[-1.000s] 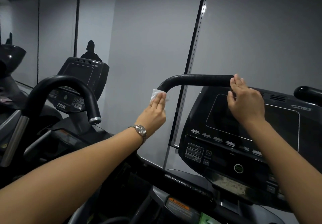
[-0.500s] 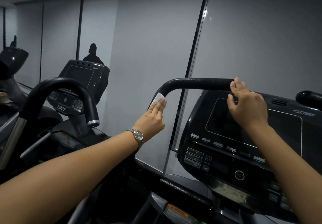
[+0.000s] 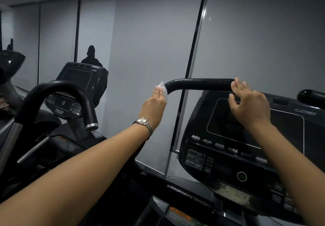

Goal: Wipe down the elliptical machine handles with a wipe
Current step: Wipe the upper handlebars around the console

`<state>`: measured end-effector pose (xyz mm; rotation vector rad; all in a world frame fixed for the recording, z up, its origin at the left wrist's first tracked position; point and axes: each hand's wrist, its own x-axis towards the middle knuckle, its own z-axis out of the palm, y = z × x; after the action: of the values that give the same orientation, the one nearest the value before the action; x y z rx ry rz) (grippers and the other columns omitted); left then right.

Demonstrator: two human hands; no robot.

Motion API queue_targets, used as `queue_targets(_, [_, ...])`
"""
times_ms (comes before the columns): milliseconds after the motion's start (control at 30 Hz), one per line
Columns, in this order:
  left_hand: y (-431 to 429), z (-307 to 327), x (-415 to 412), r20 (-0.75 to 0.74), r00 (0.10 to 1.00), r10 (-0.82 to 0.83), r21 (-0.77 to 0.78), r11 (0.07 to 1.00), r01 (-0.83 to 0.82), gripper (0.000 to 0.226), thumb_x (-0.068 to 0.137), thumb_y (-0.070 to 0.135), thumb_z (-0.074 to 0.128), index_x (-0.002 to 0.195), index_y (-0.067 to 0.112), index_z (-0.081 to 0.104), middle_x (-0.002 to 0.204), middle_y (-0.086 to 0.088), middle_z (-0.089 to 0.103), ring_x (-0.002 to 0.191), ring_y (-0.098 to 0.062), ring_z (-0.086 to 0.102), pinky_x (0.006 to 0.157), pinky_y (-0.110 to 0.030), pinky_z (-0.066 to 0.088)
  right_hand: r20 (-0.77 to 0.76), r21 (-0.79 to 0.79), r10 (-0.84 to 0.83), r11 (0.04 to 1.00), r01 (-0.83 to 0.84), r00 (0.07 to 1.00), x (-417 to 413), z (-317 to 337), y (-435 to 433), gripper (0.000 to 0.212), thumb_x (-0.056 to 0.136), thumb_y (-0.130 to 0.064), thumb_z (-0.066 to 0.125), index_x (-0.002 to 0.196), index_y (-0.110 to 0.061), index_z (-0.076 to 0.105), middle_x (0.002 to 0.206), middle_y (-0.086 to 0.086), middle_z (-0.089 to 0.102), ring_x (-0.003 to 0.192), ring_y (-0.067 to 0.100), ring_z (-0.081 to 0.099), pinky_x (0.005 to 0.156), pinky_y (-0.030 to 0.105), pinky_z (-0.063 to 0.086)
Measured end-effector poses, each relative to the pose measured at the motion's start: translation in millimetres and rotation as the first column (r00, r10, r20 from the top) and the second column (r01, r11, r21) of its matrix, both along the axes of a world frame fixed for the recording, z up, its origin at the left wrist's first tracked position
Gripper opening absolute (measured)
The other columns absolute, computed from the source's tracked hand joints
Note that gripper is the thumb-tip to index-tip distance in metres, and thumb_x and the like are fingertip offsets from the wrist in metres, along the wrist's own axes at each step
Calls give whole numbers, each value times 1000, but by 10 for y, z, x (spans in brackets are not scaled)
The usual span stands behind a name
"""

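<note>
The elliptical's black textured handle (image 3: pixel 198 84) runs level above the console, then bends down at its left end. My left hand (image 3: pixel 154 104), with a watch on the wrist, presses a white wipe (image 3: pixel 162 87) against that bend with straight fingers. My right hand (image 3: pixel 249 102) grips the handle's right end, fingers curled over the top and thumb underneath. The rounded tip of a second handle (image 3: pixel 311 96) shows at the far right.
The machine's dark console (image 3: pixel 255 138) with screen and buttons sits below my right hand. To the left stands a neighbouring machine with a curved black handle (image 3: pixel 58 88) and its own console (image 3: pixel 77 83). Grey wall panels lie close behind.
My left hand slid the wipe a little down the handle's bend and then back up toward its top. My right hand kept its hold on the handle.
</note>
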<state>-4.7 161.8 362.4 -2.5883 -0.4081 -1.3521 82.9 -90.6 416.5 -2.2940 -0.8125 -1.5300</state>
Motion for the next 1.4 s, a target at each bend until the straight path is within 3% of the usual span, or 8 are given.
queue_targets(300, [79, 112, -27, -51, 996, -76, -132, 989, 69, 57, 99, 21, 45, 144, -3, 20, 148, -15, 32, 109, -29, 60, 82, -32, 49, 5, -17, -25, 1000, 25, 1000, -51, -8, 34, 42, 91, -12, 56, 132, -2, 54, 142, 13, 47, 127, 31, 51, 97, 49, 44])
queue_targets(533, [-39, -67, -24, 8, 998, -56, -101, 993, 57, 62, 93, -4, 42, 145, -7, 7, 152, -20, 19, 134, -26, 39, 94, -30, 45, -32, -22, -30, 999, 29, 999, -79, -31, 51, 45, 91, -7, 53, 136, -1, 50, 147, 14, 41, 126, 33, 52, 92, 48, 48])
queue_targets(700, [-18, 341, 128, 51, 990, -133, -164, 977, 140, 50, 92, -3, 41, 140, -1, 27, 131, -15, 51, 101, -32, 61, 77, -35, 47, -43, -11, -39, 999, 39, 998, -111, -29, 75, 45, 93, -7, 51, 137, -2, 48, 149, 11, 39, 126, 32, 52, 84, 47, 52])
queue_targets(867, [5, 165, 62, 15, 991, -132, -113, 985, 133, 60, 89, -8, 40, 145, 1, 20, 150, -13, 31, 117, -31, 53, 84, -34, 47, -24, -8, -19, 1000, 19, 1000, -92, -47, 59, 45, 91, -6, 53, 136, -1, 50, 148, 12, 41, 122, 34, 55, 81, 47, 54])
queue_targets(1000, [104, 529, 212, 90, 964, -251, -148, 954, 262, 46, 91, -3, 39, 133, 12, 46, 110, -7, 68, 91, -30, 65, 66, -28, 40, -1, -11, -19, 1000, 19, 1000, -59, -56, 73, 44, 90, -5, 54, 134, 1, 51, 146, 14, 43, 112, 37, 61, 73, 48, 55])
queue_targets(1133, [71, 345, 190, 144, 956, -254, -97, 958, 269, 50, 90, -5, 40, 139, 8, 39, 135, -6, 53, 93, -33, 63, 72, -35, 45, 10, -1, 2, 1000, -2, 1000, -44, -70, 75, 44, 89, -4, 55, 133, 1, 52, 145, 14, 44, 107, 39, 64, 70, 48, 57])
queue_targets(1267, [152, 436, 243, 204, 956, -210, -116, 965, 237, 37, 95, 7, 43, 123, 25, 57, 84, -4, 66, 70, -25, 61, 59, -28, 37, 33, 0, 19, 1000, -19, 999, -25, -68, 68, 43, 88, -4, 56, 131, 2, 54, 143, 15, 46, 102, 39, 66, 66, 47, 58])
queue_targets(1400, [62, 503, 264, 210, 886, -413, -26, 904, 427, 41, 92, 5, 50, 131, 16, 54, 108, -6, 69, 80, -30, 66, 64, -37, 51, 31, 2, 20, 1000, -20, 999, -10, -65, 56, 44, 89, -5, 56, 132, 0, 53, 145, 13, 45, 96, 38, 68, 65, 46, 58])
